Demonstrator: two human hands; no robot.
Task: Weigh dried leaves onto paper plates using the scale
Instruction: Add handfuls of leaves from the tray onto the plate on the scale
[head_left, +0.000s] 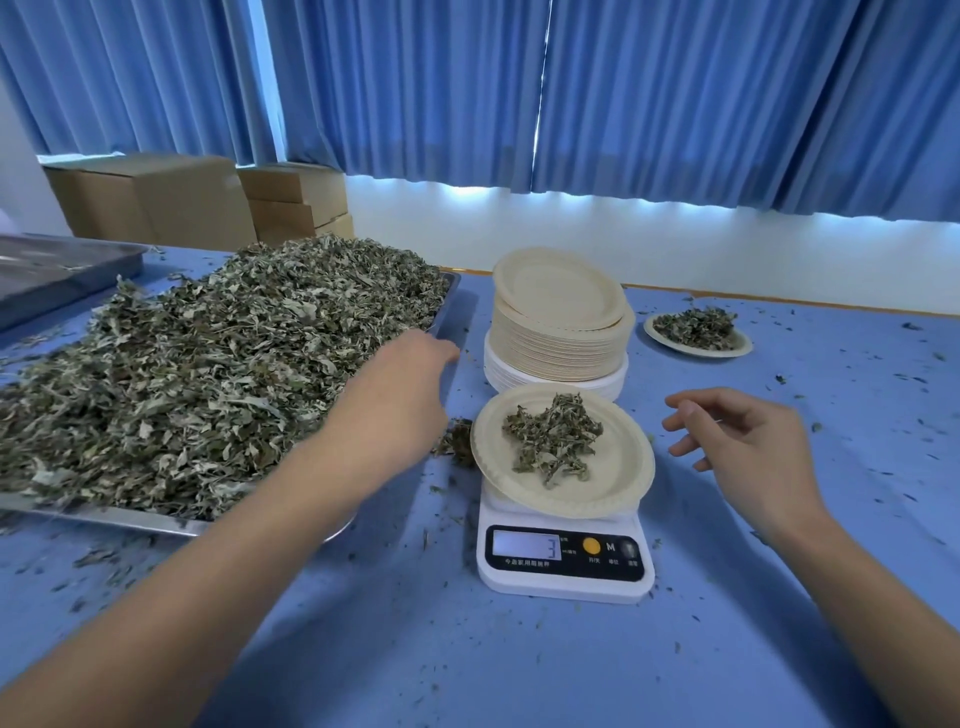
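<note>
A blue cloth-covered worktop (519, 665), strewn with leaf crumbs, is seen below pleated blue curtains (675, 93). Its left side is taken up by a wide, shallow steel tray (156, 522), on which a large heap of grey-green dried leaves (208, 374) is piled. To the right of the tray a tall stack of beige round paper plates (561, 332) is stood. Just in front of the stack a white digital kitchen scale with a black panel (566, 582) is placed, and a "3" is shown on its display.

A beige round paper plate (613, 483) is set on the scale. A small loose pile of curled, crinkled dried leaves (553, 439) is held at its middle.

The left hand (400, 379) is stretched over the tray's right edge, left of the scale plate and apart from it. Its fingers (447, 353) are blurred but seen extended and close together, with nothing gripped. The right hand (753, 441) is held above the worktop just right of the scale plate. Its fingers (685, 447) are spread and loosely bent, and nothing is held.

A second, leaf-filled paper plate (737, 348) is laid to the right of the stack. A small clump of spilled leaves (457, 441) is seen against the scale plate's left rim.
</note>
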